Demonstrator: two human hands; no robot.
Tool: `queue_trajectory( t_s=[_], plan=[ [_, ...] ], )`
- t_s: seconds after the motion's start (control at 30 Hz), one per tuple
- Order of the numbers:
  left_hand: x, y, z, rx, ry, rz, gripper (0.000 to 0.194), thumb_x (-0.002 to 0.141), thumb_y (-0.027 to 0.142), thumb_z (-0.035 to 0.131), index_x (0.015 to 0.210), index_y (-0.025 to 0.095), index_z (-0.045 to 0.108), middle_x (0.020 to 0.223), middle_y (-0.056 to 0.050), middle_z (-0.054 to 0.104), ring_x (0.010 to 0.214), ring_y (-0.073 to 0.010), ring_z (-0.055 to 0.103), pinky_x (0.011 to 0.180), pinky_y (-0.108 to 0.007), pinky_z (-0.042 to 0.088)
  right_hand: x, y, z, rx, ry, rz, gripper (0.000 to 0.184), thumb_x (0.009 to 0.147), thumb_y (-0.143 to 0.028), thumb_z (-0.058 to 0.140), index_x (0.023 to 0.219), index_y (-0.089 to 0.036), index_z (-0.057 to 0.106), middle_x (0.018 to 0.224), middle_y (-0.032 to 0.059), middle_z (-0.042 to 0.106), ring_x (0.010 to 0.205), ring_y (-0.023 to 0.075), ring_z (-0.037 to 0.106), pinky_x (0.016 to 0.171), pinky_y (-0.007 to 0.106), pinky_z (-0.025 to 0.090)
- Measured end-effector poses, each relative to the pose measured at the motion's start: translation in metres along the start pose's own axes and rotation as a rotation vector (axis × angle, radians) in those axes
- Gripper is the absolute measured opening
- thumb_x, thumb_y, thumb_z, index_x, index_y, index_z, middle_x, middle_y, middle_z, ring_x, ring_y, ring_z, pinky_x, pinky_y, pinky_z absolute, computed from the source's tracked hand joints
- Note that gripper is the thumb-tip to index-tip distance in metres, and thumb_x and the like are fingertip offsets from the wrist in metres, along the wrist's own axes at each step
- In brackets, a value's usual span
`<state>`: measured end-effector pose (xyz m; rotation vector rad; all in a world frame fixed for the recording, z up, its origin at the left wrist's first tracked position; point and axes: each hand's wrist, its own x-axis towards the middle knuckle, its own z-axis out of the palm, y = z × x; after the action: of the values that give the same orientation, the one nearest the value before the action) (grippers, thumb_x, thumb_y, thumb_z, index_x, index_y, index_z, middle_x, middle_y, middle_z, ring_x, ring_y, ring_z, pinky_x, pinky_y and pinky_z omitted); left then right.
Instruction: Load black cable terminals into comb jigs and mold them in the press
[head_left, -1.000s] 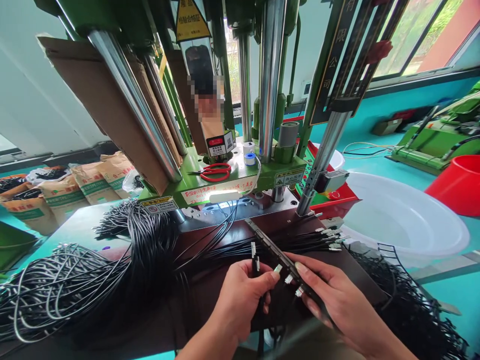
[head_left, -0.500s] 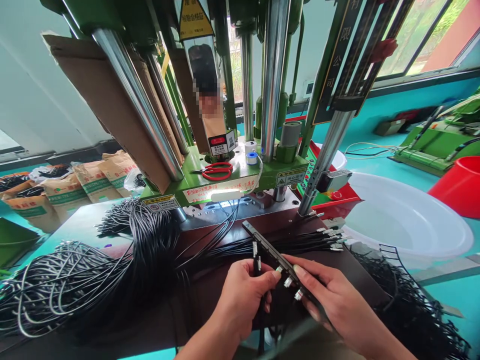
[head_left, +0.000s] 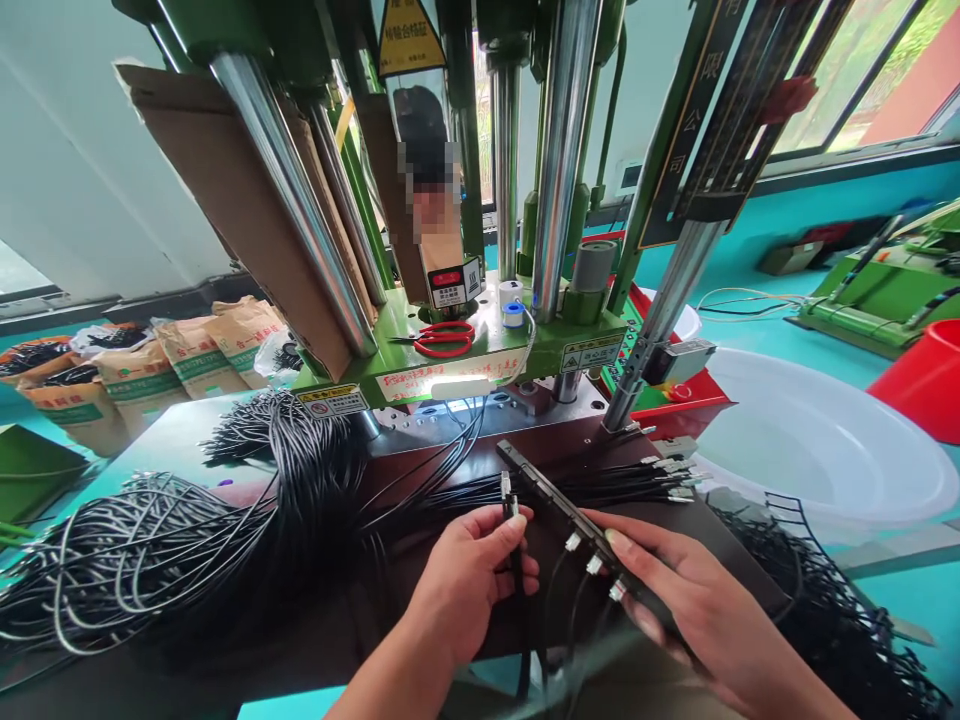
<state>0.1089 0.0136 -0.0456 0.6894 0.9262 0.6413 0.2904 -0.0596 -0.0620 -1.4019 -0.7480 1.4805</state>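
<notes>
My left hand (head_left: 476, 560) is closed on black cables (head_left: 517, 580) with metal-tipped connectors (head_left: 506, 487) pointing up between thumb and fingers. In my right hand (head_left: 675, 590) is a long dark bar (head_left: 551, 490) with slots along it, gripped at its lower half and slanting up to the left. Several silvery connectors (head_left: 595, 565) sit along the bar's near edge, with thin black cables hanging below. The bar's upper end lies just right of the connectors in my left hand, over the brown table. My right fingertips are partly hidden behind the bar.
A green press (head_left: 510, 350) with steel columns stands ahead, red-handled pliers (head_left: 442, 340) on its ledge. Bundled black cables (head_left: 315, 480) cover the table's left; more cable ends (head_left: 667, 475) lie behind the bar. A white tub (head_left: 825, 430) and black scrap (head_left: 817, 590) are at right.
My left hand has moved left and down, away from the bar, with its cables. A connector by my left thumb now sits on the bar, apart from the hand. The view shifted slightly.
</notes>
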Motion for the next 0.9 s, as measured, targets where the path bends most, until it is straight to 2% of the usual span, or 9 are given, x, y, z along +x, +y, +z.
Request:
queue_trajectory(
  t_s=[0.13,0.3,0.43,0.57,0.77,0.9],
  plan=[
    [0.004,-0.003,0.006,0.1,0.041,0.04,0.027,0.071,0.027,0.07,0.086,0.011,0.055,0.061,0.002,0.05,0.048,-0.0063,0.046,0.044,-0.019,0.038,0.0,-0.003,0.004,-0.004,-0.027,0.002,0.056,0.081,-0.054,0.058,0.128,-0.024,0.055,0.065,-0.0001,0.053,0.044,0.0065,0.038,0.034,0.016,0.022],
    [0.006,-0.004,0.011,0.245,0.1,0.046,0.027,0.068,0.028,0.07,0.081,0.011,0.054,0.046,0.005,0.045,0.039,-0.0044,0.035,0.039,-0.017,0.026,-0.002,-0.006,0.007,-0.01,0.045,0.006,0.059,0.078,-0.055,0.06,0.126,-0.022,0.056,0.071,0.0015,0.057,0.043,0.0054,0.037,0.033,0.015,0.018],
    [0.007,-0.004,0.011,0.297,0.095,0.04,0.027,0.067,0.031,0.07,0.08,0.012,0.056,0.046,0.005,0.046,0.04,-0.005,0.035,0.039,-0.018,0.026,-0.002,-0.007,0.005,-0.073,-0.02,0.009,0.06,0.08,-0.056,0.057,0.129,-0.021,0.054,0.067,-0.0001,0.055,0.043,0.006,0.037,0.033,0.016,0.022],
    [0.008,-0.007,0.009,0.341,0.114,0.038,0.027,0.067,0.032,0.07,0.081,0.012,0.057,0.046,0.005,0.046,0.04,-0.0055,0.036,0.039,-0.018,0.026,-0.001,-0.007,0.002,-0.127,-0.057,0.022,0.062,0.082,-0.057,0.054,0.132,-0.02,0.05,0.055,-0.0045,0.045,0.042,0.0071,0.036,0.033,0.015,0.023],
    [0.009,-0.01,0.01,0.394,0.145,0.036,0.025,0.067,0.031,0.068,0.08,0.012,0.058,0.045,0.004,0.046,0.04,-0.0061,0.036,0.039,-0.019,0.026,-0.001,-0.007,0.002,-0.156,-0.066,0.023,0.061,0.084,-0.056,0.051,0.133,-0.021,0.048,0.068,-0.0008,0.053,0.044,0.006,0.037,0.034,0.016,0.025],
    [0.01,-0.009,0.011,0.396,0.155,0.032,0.025,0.068,0.03,0.068,0.08,0.012,0.057,0.045,0.005,0.046,0.039,-0.0059,0.036,0.038,-0.019,0.026,-0.001,-0.006,0.002,-0.164,-0.074,0.027,0.062,0.083,-0.058,0.051,0.133,-0.021,0.048,0.064,-0.002,0.05,0.043,0.0062,0.037,0.035,0.017,0.025]
  ],
)
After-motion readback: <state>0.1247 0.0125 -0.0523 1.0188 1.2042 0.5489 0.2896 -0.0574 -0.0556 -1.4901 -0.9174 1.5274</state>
